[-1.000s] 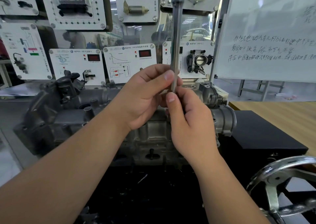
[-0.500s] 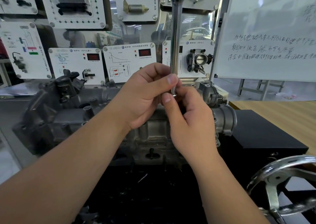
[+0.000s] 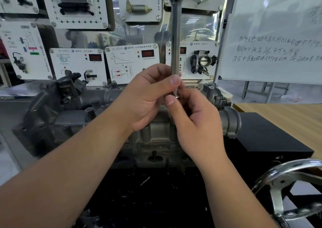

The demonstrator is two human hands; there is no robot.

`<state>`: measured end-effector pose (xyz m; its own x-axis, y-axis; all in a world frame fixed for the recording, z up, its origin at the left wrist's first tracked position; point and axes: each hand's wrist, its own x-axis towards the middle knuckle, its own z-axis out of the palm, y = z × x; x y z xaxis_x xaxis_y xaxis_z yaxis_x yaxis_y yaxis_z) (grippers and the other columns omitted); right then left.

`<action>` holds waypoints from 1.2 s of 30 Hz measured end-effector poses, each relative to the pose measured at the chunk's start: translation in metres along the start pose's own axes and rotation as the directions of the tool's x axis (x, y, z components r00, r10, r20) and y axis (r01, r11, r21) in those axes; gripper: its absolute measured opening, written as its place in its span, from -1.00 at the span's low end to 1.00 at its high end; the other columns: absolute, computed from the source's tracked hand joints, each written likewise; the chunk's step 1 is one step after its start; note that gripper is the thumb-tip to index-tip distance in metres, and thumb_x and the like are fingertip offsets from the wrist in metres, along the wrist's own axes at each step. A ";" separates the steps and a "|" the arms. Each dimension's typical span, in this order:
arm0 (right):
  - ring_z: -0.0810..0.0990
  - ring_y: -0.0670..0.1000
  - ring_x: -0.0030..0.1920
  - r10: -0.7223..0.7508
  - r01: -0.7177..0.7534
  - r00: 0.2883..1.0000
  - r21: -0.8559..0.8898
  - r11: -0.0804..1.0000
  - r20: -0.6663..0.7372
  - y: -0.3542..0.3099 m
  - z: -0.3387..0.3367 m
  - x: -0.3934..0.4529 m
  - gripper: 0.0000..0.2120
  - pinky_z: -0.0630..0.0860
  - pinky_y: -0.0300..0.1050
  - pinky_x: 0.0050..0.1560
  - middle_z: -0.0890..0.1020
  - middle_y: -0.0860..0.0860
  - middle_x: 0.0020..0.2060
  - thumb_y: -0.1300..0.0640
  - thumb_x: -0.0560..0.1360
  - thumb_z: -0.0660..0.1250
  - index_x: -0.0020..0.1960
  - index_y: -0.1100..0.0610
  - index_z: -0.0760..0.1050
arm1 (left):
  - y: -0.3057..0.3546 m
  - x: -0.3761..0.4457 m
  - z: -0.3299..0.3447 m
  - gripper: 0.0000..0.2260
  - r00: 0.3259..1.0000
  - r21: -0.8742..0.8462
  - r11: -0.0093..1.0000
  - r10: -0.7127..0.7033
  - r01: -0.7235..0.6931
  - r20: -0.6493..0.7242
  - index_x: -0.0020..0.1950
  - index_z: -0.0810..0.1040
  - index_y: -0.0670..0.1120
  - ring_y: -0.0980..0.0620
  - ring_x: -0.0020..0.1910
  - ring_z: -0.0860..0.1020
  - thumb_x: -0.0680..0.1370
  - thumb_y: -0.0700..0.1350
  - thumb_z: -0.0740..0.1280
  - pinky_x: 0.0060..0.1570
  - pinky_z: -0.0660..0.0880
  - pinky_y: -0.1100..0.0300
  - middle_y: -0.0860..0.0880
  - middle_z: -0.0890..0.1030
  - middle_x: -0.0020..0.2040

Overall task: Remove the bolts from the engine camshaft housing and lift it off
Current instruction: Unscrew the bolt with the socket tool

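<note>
Both hands' grip pinches an upright steel wrench shaft (image 3: 175,45).

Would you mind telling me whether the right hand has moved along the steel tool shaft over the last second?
Yes. The right hand has slid down: its thumb sat beside the shaft before, and now lies just under its lower end, nearer the engine.

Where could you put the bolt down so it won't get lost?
Best looks the bare black box top, right of the engine, or the wooden table behind it. It's crowded where both hands hold the metal bar, and by the handwheel.
</note>
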<state>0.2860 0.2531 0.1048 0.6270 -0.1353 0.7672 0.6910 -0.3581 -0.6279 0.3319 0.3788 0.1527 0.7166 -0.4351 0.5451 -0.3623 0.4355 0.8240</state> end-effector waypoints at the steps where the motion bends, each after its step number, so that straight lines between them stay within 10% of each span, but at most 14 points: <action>1: 0.56 -0.16 -0.29 -0.008 0.008 1.000 0.002 1.000 0.011 -0.001 -0.001 0.000 -0.81 0.42 -0.34 -0.30 0.62 -0.16 -0.27 -0.08 0.56 0.31 0.03 0.00 0.58 | 0.001 -0.001 0.001 -0.88 1.000 -0.002 1.000 -0.002 0.002 0.008 -0.19 0.69 -0.03 0.02 -0.18 0.59 0.39 -0.20 0.59 0.03 0.47 -0.02 -0.03 0.66 -0.22; 7: 0.50 -0.26 -0.28 0.004 -0.009 0.991 0.043 0.999 0.132 -0.004 -0.009 0.007 -0.78 0.34 -0.41 -0.27 0.50 -0.26 -0.34 -0.02 0.60 0.22 -0.21 -0.14 0.49 | 0.003 -0.002 0.002 -0.73 0.996 0.052 0.995 -0.083 0.082 0.031 -0.08 0.75 0.06 0.06 -0.09 0.63 0.58 -0.07 0.24 0.14 0.40 -0.05 0.03 0.70 -0.16; 13: 0.61 -0.03 -0.24 0.054 -0.058 0.996 0.061 0.996 0.064 -0.001 -0.003 0.002 -0.71 0.59 0.09 -0.16 0.64 -0.05 -0.25 -0.23 0.48 0.31 0.02 -0.03 0.52 | 0.000 -0.001 0.002 -0.88 0.997 0.001 0.999 -0.037 0.037 0.062 -0.21 0.71 0.01 0.09 -0.17 0.63 0.43 -0.21 0.54 0.04 0.58 0.08 0.00 0.68 -0.24; 23: 0.62 0.02 -0.23 0.039 -0.041 0.997 0.042 0.998 0.064 -0.005 -0.005 0.002 -0.81 0.53 -0.04 -0.22 0.66 0.02 -0.24 -0.04 0.59 0.25 0.01 0.01 0.60 | 0.003 -0.002 -0.003 -0.70 0.996 0.020 0.997 -0.076 0.075 0.056 0.00 0.75 0.03 0.04 -0.05 0.63 0.61 -0.10 0.20 0.19 0.33 -0.15 0.00 0.71 -0.07; 36: 0.61 -0.10 -0.26 0.048 -0.048 0.999 0.042 0.998 0.012 -0.001 0.000 0.001 -0.80 0.57 -0.06 -0.22 0.65 -0.14 -0.23 -0.17 0.53 0.33 0.02 -0.07 0.53 | -0.001 0.001 -0.003 -0.81 1.000 0.030 0.999 0.014 -0.013 -0.022 -0.24 0.68 0.01 0.02 -0.22 0.53 0.34 -0.24 0.62 -0.07 0.50 0.06 -0.05 0.60 -0.24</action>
<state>0.2861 0.2530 0.1058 0.6637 -0.1414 0.7346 0.6743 -0.3121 -0.6693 0.3347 0.3797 0.1517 0.7245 -0.4117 0.5527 -0.3895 0.4170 0.8212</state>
